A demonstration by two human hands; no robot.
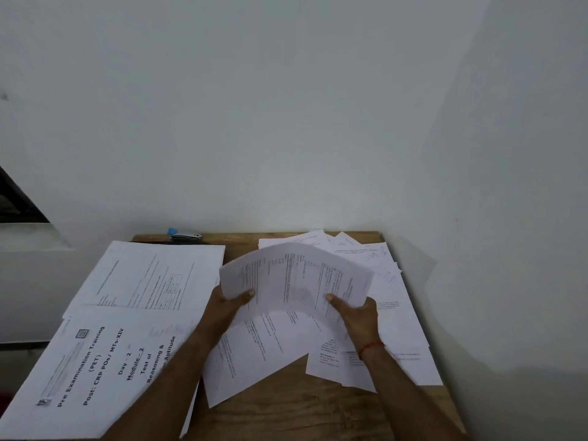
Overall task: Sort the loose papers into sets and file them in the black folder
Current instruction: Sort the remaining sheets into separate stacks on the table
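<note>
Left hand (227, 305) and right hand (358, 316), thumb-and-finger pinch on curved sheet (296, 278)

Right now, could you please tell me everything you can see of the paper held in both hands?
The paper is white, printed with small black text running sideways, too small to read. It bows upward in an arch above the wooden table. The left hand pinches its lower left edge and the right hand its lower right, thumbs on top.

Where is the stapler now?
In the head view, the stapler lies at the far left edge of the wooden table, by the wall, just behind the left papers.
</note>
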